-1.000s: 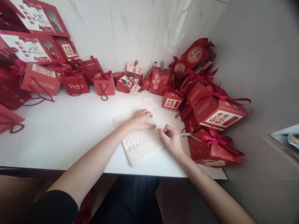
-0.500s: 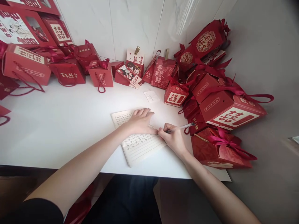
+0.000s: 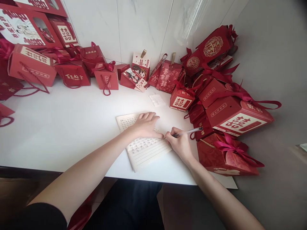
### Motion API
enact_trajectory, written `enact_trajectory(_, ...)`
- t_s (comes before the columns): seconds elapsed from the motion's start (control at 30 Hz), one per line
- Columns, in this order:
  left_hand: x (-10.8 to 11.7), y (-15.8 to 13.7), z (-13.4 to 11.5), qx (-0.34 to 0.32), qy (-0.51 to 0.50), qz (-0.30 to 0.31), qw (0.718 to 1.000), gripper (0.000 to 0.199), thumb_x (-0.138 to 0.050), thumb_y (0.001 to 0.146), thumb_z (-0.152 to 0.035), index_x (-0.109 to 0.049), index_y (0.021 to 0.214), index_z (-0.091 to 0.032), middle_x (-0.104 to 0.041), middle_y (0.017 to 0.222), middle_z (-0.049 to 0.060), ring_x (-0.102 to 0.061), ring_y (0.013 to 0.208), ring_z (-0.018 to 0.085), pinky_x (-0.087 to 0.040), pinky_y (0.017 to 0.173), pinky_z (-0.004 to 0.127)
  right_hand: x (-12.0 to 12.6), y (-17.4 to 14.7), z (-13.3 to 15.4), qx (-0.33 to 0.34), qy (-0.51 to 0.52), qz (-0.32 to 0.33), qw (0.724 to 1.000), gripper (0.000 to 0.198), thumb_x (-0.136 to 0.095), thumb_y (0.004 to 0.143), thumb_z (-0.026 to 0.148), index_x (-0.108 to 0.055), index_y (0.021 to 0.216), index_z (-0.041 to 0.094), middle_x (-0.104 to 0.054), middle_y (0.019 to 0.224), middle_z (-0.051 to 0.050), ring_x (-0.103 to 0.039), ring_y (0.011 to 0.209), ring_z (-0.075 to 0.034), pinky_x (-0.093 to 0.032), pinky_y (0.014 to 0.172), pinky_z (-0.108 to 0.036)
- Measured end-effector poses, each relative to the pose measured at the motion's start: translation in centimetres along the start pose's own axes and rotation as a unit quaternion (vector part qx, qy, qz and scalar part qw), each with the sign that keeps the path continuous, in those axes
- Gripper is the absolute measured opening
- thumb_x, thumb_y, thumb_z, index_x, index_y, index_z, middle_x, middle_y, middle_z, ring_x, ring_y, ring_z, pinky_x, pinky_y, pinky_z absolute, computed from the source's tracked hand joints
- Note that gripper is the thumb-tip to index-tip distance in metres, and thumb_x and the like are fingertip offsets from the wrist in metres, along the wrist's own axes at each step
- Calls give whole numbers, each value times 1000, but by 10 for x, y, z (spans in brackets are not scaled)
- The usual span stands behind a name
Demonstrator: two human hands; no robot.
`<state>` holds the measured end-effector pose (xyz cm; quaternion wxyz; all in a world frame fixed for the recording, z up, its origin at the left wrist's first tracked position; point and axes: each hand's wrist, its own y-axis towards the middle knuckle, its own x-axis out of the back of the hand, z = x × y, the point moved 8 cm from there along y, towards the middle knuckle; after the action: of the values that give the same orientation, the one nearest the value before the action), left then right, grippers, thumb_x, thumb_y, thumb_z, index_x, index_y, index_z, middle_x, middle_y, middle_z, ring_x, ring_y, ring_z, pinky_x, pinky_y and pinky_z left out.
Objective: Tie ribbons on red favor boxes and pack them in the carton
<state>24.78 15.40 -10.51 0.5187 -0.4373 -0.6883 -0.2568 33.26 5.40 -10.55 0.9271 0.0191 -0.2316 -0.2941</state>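
Note:
A lined notebook [image 3: 148, 158] lies at a slant on the white table, its upper rows filled with small handwritten figures and its lower lines blank. My left hand [image 3: 146, 125] rests flat across the upper part of the page, fingers stretched out and thumb apart, covering some of the writing. My right hand [image 3: 179, 142] pinches a clear pen [image 3: 192, 130] with a dark grip. The pen's tip is at the right side of the page, close to my left thumb; fingers partly hide it.
Red gift boxes [image 3: 240, 115] with ribbons crowd the table's right side. More red boxes [image 3: 73, 72] line the back left against the tiled wall [image 3: 141, 25]. A small white paper slip [image 3: 157, 100] lies beyond the notebook on the white table [image 3: 59, 127].
The whole view has shifted slightly, so everything sits a little further right. My hands keep almost the same places on the notebook, with the pen still in my right hand.

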Motion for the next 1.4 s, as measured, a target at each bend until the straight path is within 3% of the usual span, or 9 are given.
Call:
enact_trajectory(0.27,8,3,3,-62,-60,-38,996,68,-56,70,-46,-45,128,-13,-44,133,13,-34,126,31,-25,104,41,34,3,0,27,154,-128,979,33,-59,78,39,-36,62,21,-40,48,7,-33,38,-8,-25,38,-19)
enact_trajectory(0.43,24,8,15,-118,-212,-112,964,40,-50,74,-24,-55,113,-16,-55,122,7,-51,113,19,-38,98,29,46,13,3,148,-62,-157,975,19,-59,79,37,-54,83,19,-57,74,-1,-52,56,-14,-44,52,-25)
enact_trajectory(0.6,54,-1,45,-88,-221,-271,933,22,-43,76,-17,-61,88,-16,-62,99,5,-58,96,18,-43,91,31,19,4,28,339,-195,-73,918,31,-35,86,14,-54,110,17,-59,101,-9,-57,95,-21,-49,79,-36)
enact_trajectory(0.83,67,-29,101,51,-288,-428,855,16,-45,71,-15,-61,73,-19,-65,86,3,-60,87,18,-45,85,30,32,-77,82,396,-254,-248,847,26,-46,87,10,-50,111,19,-56,102,-10,-54,99,-23,-45,85,-40)
enact_trajectory(1.0,64,-39,124,125,-351,-475,797,20,-41,71,-19,-60,75,-18,-68,89,6,-61,87,20,-46,83,34,106,-76,91,226,-353,-429,800,44,-55,84,36,-43,119,12,-50,110,-20,-50,105,-36,-43,82,-52)
enact_trajectory(1.1,62,-42,130,145,-377,-481,778,20,-40,69,-21,-60,72,-18,-69,87,6,-61,86,21,-47,81,34,145,-41,75,2,-422,-407,810,77,-59,79,50,-29,131,2,-50,105,-25,-54,96,-42,-46,73,-53)
enact_trajectory(1.2,59,-46,133,146,-392,-478,772,18,-42,67,-23,-60,68,-19,-69,83,5,-62,83,21,-48,77,33,158,-18,64,-112,-440,-375,808,91,-62,77,56,-22,135,-1,-50,101,-25,-59,85,-41,-48,70,-50)
enact_trajectory(1.3,58,-52,130,134,-394,-476,775,17,-42,66,-24,-59,67,-19,-69,80,5,-62,80,21,-49,75,33,163,-10,60,-121,-400,-394,819,92,-68,73,49,-21,135,-2,-47,103,-26,-58,88,-41,-47,74,-50)
enact_trajectory(1.4,61,-61,117,108,-387,-473,784,16,-43,67,-23,-58,71,-19,-68,82,5,-61,80,20,-49,75,33,157,-12,72,17,-327,-402,855,95,-71,65,40,-19,135,1,-43,112,-26,-47,106,-42,-41,86,-54)
